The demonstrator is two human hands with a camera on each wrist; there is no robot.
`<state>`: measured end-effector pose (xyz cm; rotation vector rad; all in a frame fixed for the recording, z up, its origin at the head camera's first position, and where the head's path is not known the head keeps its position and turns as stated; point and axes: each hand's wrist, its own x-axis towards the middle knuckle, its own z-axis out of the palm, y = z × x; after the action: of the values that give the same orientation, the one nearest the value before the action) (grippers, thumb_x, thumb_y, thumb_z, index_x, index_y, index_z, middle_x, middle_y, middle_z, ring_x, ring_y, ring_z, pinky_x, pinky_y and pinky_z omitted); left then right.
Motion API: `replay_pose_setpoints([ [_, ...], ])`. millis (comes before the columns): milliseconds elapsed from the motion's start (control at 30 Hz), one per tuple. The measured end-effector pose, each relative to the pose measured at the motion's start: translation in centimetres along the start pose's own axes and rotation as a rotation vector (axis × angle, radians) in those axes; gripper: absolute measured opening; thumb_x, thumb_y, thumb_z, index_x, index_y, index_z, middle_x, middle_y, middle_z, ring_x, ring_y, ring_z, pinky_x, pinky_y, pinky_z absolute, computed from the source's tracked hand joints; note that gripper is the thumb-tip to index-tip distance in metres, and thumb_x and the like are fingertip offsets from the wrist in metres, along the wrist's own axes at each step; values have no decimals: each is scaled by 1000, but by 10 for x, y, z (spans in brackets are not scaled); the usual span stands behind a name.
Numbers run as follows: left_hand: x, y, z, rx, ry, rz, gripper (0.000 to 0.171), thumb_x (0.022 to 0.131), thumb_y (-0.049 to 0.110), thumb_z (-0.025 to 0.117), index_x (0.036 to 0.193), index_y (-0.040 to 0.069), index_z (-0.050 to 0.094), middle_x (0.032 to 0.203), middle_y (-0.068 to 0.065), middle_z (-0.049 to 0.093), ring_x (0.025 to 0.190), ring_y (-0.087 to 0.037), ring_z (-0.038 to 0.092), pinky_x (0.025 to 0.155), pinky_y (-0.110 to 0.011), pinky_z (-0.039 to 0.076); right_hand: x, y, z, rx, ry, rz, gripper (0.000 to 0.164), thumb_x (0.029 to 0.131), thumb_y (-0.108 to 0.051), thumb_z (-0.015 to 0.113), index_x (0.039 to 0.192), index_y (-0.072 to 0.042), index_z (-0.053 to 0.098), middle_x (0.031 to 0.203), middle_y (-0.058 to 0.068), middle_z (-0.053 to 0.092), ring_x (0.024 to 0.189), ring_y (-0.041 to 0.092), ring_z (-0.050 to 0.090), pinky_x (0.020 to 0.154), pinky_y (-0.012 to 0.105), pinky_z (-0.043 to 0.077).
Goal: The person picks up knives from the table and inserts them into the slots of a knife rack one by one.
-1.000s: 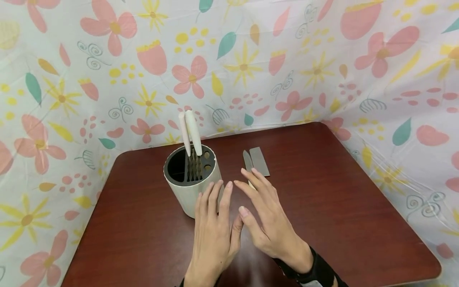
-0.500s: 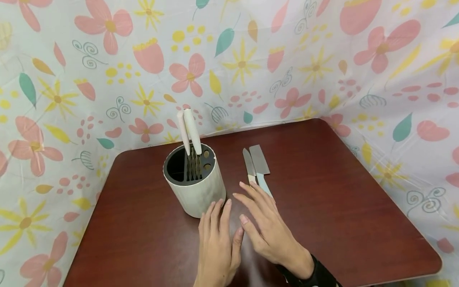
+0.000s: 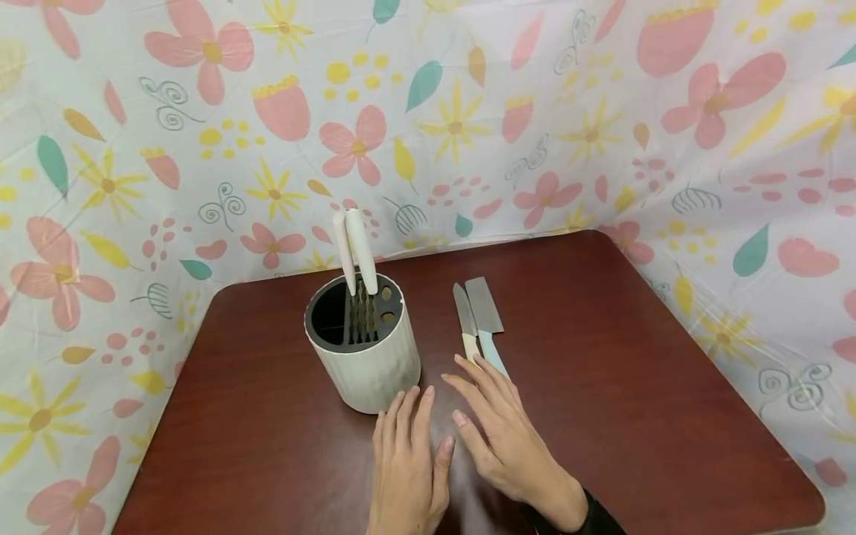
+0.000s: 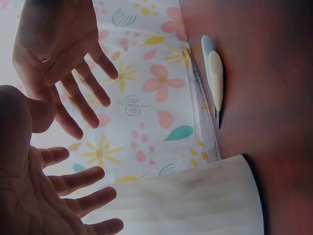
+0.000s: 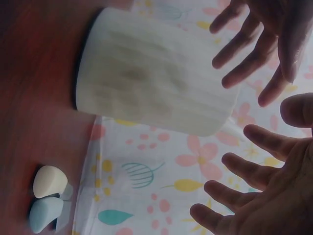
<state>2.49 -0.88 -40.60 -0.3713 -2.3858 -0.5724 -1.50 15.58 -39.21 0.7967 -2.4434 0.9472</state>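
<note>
My left hand (image 3: 406,464) hovers in front of the knife block, fingers spread and holding nothing. To its right my right hand (image 3: 504,438) is also spread, overlapping the knife handles in the head view. The round white knife block (image 3: 371,379) has a black slotted top with two light-handled knives (image 3: 361,249) standing in it. On the table lie a cleaver (image 3: 484,305) with a pale blue handle and a narrower knife (image 3: 464,308) with a cream handle, side by side. The left wrist view shows both handles, the cream handle (image 4: 215,78) nearer the camera.
The dark red-brown table (image 3: 602,371) has rounded corners. A floral sheet (image 3: 468,134) hangs behind it and along the sides. The block's top has one wide hollow (image 3: 329,316) at left and round holes at right.
Both hands have drawn back toward the person, away from the block and knives. The knife handles, hidden behind the right hand earlier, show more now. Block and knives stay put.
</note>
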Motion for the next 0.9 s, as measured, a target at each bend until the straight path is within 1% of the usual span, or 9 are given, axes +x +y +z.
replay_pose_setpoints([
  [167, -4, 0, 4, 15, -5, 0, 52, 105, 33, 51, 151, 9, 46, 144, -14, 56, 132, -38, 53, 98, -64, 44, -2, 1, 0, -12, -6, 23, 47, 99, -18, 60, 145, -21, 54, 163, 5, 39, 153, 35, 32, 111, 66, 34],
  [267, -6, -1, 5, 22, -7, -1, 52, 105, 33, 50, 150, 7, 47, 144, -14, 56, 132, -37, 52, 98, -64, 44, -3, 2, 1, -14, -2, 18, 48, 99, -17, 60, 146, -21, 53, 162, 5, 40, 153, 35, 32, 111, 65, 34],
  [400, -9, -1, 5, 26, -19, -14, 53, 104, 33, 53, 150, 6, 47, 145, -15, 55, 133, -37, 51, 99, -64, 43, -3, 2, 2, -5, -21, 23, 47, 100, -18, 59, 147, -22, 52, 163, 3, 38, 153, 34, 31, 112, 65, 33],
  [533, -8, -4, 5, 34, -31, -25, 54, 104, 33, 53, 151, 8, 45, 144, -14, 55, 134, -37, 51, 99, -64, 44, -2, 1, 3, -2, -40, 41, 47, 101, -20, 58, 147, -25, 51, 164, 2, 37, 153, 34, 32, 110, 66, 35],
  [633, -9, -6, 6, 37, -38, -38, 54, 105, 34, 52, 152, 9, 45, 144, -14, 56, 133, -37, 52, 98, -64, 44, -2, 2, 4, -5, -43, 46, 46, 101, -20, 58, 147, -25, 52, 163, 1, 38, 152, 33, 32, 109, 65, 36],
  [900, -8, -10, 9, 30, -61, -69, 56, 104, 36, 53, 153, 11, 43, 145, -16, 55, 135, -38, 52, 100, -66, 43, 2, 3, 5, 4, -64, 46, 45, 102, -22, 57, 147, -24, 51, 164, 1, 37, 154, 34, 30, 113, 65, 33],
])
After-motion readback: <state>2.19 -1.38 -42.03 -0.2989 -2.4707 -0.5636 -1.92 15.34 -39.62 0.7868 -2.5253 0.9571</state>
